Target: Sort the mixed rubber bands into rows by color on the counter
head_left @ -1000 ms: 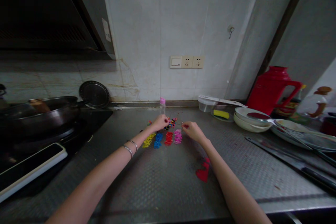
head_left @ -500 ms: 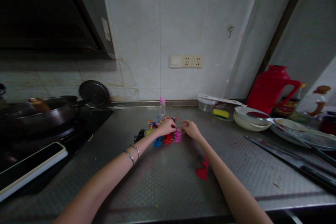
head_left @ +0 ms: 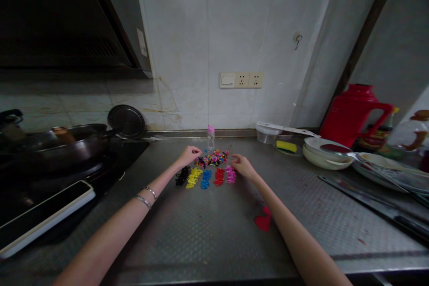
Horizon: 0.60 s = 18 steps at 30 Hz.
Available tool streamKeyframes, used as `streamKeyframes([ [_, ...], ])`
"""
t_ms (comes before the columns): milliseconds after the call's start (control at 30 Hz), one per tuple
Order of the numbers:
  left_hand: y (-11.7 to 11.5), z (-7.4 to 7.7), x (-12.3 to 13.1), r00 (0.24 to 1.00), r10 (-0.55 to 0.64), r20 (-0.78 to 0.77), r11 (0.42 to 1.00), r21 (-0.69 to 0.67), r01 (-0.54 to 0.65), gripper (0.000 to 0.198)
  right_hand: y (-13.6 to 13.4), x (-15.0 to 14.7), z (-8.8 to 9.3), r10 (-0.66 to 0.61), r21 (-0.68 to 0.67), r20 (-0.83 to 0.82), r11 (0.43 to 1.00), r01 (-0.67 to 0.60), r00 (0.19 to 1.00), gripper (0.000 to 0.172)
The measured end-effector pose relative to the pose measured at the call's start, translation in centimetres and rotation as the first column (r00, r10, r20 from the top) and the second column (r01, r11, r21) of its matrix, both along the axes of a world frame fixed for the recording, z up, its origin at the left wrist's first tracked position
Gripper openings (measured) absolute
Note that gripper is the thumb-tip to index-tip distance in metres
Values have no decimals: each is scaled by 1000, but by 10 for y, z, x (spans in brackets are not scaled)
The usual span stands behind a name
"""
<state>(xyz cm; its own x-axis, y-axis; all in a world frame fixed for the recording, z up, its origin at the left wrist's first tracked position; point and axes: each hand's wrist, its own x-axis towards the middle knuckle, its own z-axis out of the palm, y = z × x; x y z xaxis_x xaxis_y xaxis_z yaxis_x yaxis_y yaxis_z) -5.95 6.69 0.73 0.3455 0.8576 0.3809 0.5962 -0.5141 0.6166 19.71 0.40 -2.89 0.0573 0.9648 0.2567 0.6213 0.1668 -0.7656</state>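
On the steel counter (head_left: pixel 208 223) lie small coloured rubber bands sorted into piles: black (head_left: pixel 182 175), yellow (head_left: pixel 193 177), blue (head_left: pixel 205 178), red (head_left: pixel 219 176) and pink (head_left: pixel 230 174). Behind them is a mixed pile (head_left: pixel 214 158). My left hand (head_left: pixel 189 155) hovers just left of the mixed pile, above the black pile, fingers curled in a pinch; what they hold is too small to see. My right hand (head_left: pixel 243 166) rests beside the pink pile, fingers curled toward the mixed pile. A small clear bottle with a pink cap (head_left: pixel 211 137) stands behind the bands.
A wok (head_left: pixel 63 143) and lid (head_left: pixel 126 121) sit on the black stove at left, a phone-like slab (head_left: pixel 43 219) near its front. Bowls (head_left: pixel 326 152), a sponge (head_left: pixel 286 146), a red jug (head_left: pixel 351 114) and knives (head_left: pixel 372 203) crowd the right. A red scrap (head_left: pixel 263 221) lies by my right forearm.
My left hand has drawn back left from above the red and blue piles to the left edge of the mixed pile, uncovering the sorted piles. My right hand stays by the pink pile.
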Motion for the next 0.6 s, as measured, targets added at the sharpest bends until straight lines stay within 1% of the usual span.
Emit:
streamKeyframes([
  [100,12,-11,-27,991,74,108,996,-48,-69,24,0,-1,2,1,1,-3,1000,-1,1000,44],
  [200,19,-23,-49,959,176,222,983,-90,-160,23,0,2,2,-3,20,11,1000,2,1000,42],
  [300,20,-33,-63,899,318,303,946,-170,-277,29,1,6,3,-23,45,29,999,22,999,38],
  [367,18,-36,-67,867,376,328,922,-226,-314,34,0,9,4,-30,61,37,998,27,999,36],
  [433,16,-37,-67,860,378,342,920,-243,-307,37,0,11,5,-36,74,46,997,33,998,34],
  [500,14,-36,-66,871,352,344,931,-225,-287,36,1,12,8,-46,84,74,996,39,996,33],
  [600,12,-35,-64,879,340,334,937,-197,-288,36,6,13,14,-71,95,169,994,55,983,31],
])
